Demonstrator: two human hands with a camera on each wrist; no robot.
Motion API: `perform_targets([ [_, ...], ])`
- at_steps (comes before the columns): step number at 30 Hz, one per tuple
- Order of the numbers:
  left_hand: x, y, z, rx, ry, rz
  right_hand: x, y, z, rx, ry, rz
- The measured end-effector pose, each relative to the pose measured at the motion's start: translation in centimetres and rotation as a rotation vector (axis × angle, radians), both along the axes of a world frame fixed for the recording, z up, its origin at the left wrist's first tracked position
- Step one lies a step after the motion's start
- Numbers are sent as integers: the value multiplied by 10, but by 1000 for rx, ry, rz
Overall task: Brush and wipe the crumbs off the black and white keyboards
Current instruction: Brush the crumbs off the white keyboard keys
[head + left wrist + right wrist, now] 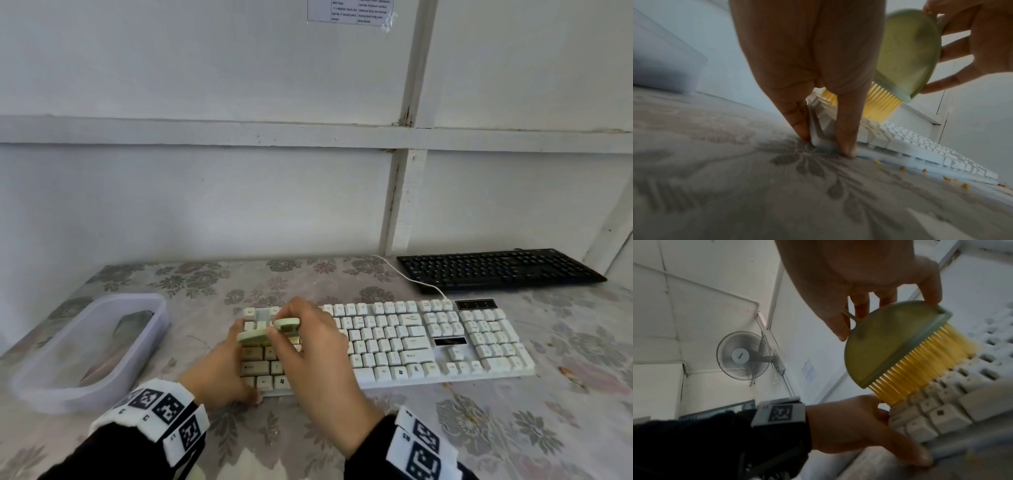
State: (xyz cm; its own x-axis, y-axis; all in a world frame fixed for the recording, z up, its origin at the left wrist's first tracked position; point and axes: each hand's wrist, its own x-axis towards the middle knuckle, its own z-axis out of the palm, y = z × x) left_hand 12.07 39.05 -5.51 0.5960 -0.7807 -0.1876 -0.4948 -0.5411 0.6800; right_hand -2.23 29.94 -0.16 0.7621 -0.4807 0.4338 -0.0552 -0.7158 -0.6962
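Observation:
The white keyboard (428,342) lies across the middle of the table. My right hand (287,325) pinches a pale green brush (267,331) over the keyboard's left end. In the right wrist view the brush (890,344) is tilted and its yellow bristles (920,368) touch the left-hand keys. My left hand (239,383) stands at the keyboard's front left corner. Its straight fingers (801,128) press against the left edge, and another digit rests against the front edge. The black keyboard (496,270) sits at the back right, apart from both hands.
A clear plastic tub (44,383) with a grey cloth (113,346) in it stands at the left. Orange crumbs (925,171) dot the flowered tablecloth (479,428) along the white keyboard's front edge. A white cable (407,277) runs back toward the wall (239,192).

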Motion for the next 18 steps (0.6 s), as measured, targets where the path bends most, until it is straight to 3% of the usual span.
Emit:
perform_targets([
  [6,-2,0,4,37,-26,-17,-13,-19,6,-97,125,-112],
  [11,-5,-1,5,27,-35,5,-13,-9,12,29,1,-56],
  [18,0,0,1,30,-25,-5,-18,-24,4,-18,57,-160],
])
